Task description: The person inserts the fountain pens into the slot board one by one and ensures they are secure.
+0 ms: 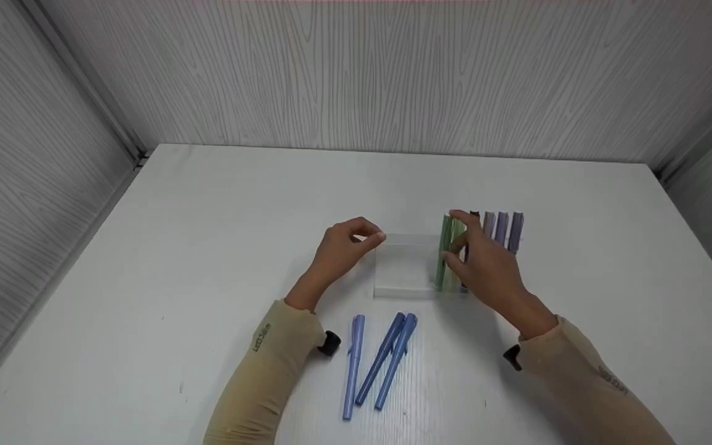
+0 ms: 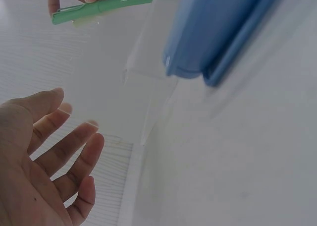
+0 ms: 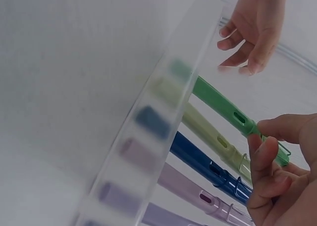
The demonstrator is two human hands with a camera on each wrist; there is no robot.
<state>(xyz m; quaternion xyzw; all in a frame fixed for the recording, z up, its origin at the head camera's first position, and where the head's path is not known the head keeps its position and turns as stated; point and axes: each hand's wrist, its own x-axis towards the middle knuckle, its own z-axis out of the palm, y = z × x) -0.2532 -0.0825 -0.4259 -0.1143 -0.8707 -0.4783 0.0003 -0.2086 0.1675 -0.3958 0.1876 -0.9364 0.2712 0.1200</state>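
A clear plastic pen stand (image 1: 406,292) lies on the table with several pens in its right part. My right hand (image 1: 487,267) pinches the green pen (image 1: 444,250) near its capped end, thumb on one side and fingers on the other. The green pen's lower end sits in the stand. Beside it are a pale green pen (image 3: 210,134), a dark blue pen (image 3: 198,159) and a mauve pen (image 3: 185,189). My left hand (image 1: 347,247) holds the stand's left edge between thumb and fingertips; some fingertips show through the clear plastic in the left wrist view.
Nearer the front, three blue pens lie on the table: a light blue pen (image 1: 353,368) at left, then a dark blue pen (image 1: 381,358) and a mid-blue pen (image 1: 395,361) touching. Purple pens (image 1: 517,232) stand at the stand's right end. A wood-grain panel (image 1: 393,80) rises behind.
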